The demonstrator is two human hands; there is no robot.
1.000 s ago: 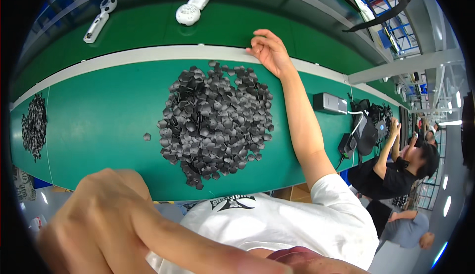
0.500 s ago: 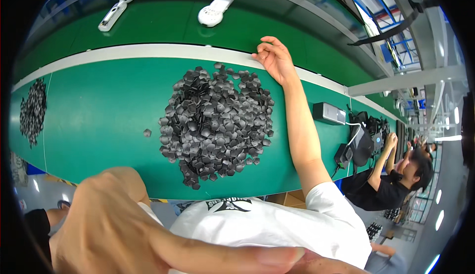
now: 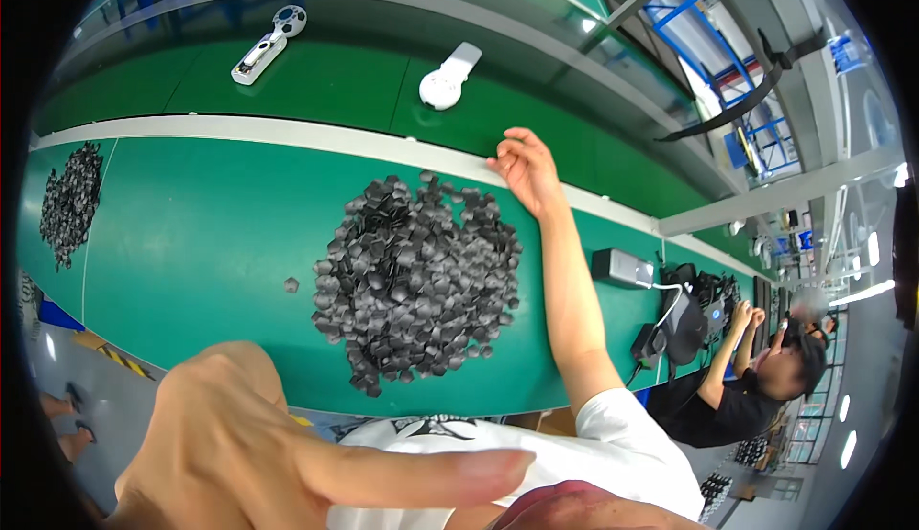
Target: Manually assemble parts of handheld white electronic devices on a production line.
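Observation:
My left hand [image 3: 225, 434] is raised very near the camera, back of the hand outward. One finger stretches to the right and another bends at the knuckle; the rest are hidden, and nothing shows in it. My right hand [image 3: 528, 171] lies at the white rail [image 3: 316, 137] along the table's far side, fingers loosely bent and apart, holding nothing. Left of my right forearm spreads a big pile of small dark grey five-sided pieces [image 3: 416, 286] on the green table [image 3: 211, 233]. A single loose piece [image 3: 291, 285] lies left of the pile.
Beyond the rail, a green belt carries two white round-headed handheld devices [image 3: 442, 88] [image 3: 260, 57]. A smaller dark pile [image 3: 72, 206] lies far left. Right of my arm stand a grey-black box [image 3: 622, 269] with a white cable and a black bag [image 3: 684, 324]. A person in black [image 3: 723, 401] works farther right.
The view has tilted, so the table sits lower in the picture. The white devices have shifted right relative to the rail. My right hand stays at the rail; my left stays raised.

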